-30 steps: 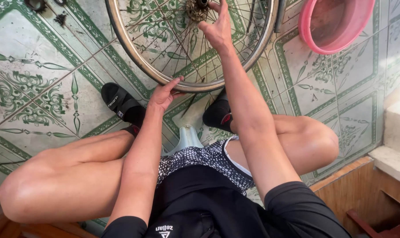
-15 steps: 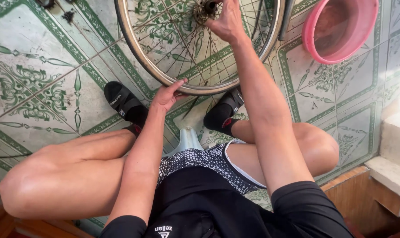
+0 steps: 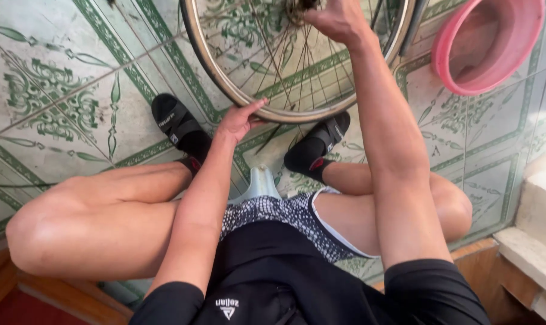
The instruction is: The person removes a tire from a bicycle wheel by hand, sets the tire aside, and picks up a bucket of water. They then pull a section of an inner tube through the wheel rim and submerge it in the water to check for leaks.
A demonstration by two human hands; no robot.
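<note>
A bare metal bicycle wheel [image 3: 237,96] with thin spokes stands in front of me on the tiled floor. My left hand [image 3: 240,119] rests on the near part of the rim, fingers spread along it. My right hand [image 3: 336,19] reaches up to the dark hub [image 3: 297,7] at the top of the view, its fingers closed around it. I sit low with knees apart, black shoes [image 3: 179,127] on either side below the rim.
A pink plastic basin [image 3: 489,45] lies at the upper right. A pale green stool [image 3: 261,183] shows between my legs. Green patterned tiles [image 3: 62,102] cover the floor. A wooden edge [image 3: 496,265] and a stone step [image 3: 541,241] are at the right.
The wheel and both hands have drifted rightward and upward in view. My left hand stays on the rim and my right hand stays at the hub.
</note>
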